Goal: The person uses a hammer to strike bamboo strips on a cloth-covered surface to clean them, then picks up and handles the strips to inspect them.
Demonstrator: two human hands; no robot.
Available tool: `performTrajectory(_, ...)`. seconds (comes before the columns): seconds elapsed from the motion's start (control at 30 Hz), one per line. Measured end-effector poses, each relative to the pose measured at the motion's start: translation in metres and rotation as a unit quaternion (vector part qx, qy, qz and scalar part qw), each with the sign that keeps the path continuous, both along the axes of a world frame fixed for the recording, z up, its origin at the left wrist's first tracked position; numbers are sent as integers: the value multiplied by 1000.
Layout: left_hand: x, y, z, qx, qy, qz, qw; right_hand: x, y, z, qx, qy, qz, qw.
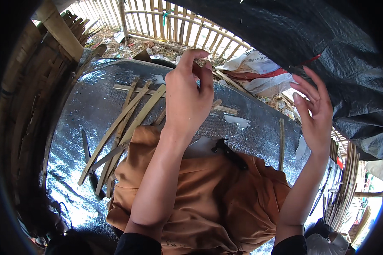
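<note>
My left hand (187, 91) is raised over the silver foil mat (76, 114), fingers curved, with a gap between thumb and forefinger and nothing visible in it. To the right, my right hand (314, 112) is also up in the air, empty, its fingers spread and bent. Brown cloth (200, 178) lies across my lap beneath both forearms. On it rests a small black hammer-like tool (230, 155). Several split bamboo strips (117, 131) lie crossed on the mat left of my left hand. Among them is a dark flat blade (108, 156).
Stacked bamboo (30, 106) stands along the left side. A bamboo slat fence (178, 25) runs across the back. Black plastic sheeting (327, 38) hangs at the upper right, above a white sack (253, 68). More bamboo strips (344, 182) stand at the right.
</note>
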State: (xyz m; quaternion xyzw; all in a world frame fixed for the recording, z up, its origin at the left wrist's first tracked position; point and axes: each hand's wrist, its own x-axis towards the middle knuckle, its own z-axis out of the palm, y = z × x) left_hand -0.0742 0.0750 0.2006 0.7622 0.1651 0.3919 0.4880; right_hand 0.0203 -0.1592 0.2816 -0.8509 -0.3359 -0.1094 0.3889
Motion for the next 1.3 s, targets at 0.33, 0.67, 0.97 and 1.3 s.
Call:
performTrajectory(0.33,4,-3,-5,18,-32,-13,999,-47,-119,-47,-185,95,-53,977)
performTrajectory(0.67,2,6,-11,29,55,-12,998,-89,-286,-99,-177,183,-263,931)
performTrajectory(0.97,13,-120,-55,122,251,-442,853,-170,-432,-162,-229,220,-442,839)
performTrajectory(1.3,-39,-197,-101,285,294,-666,624,-254,-456,-223,-248,197,-454,832)
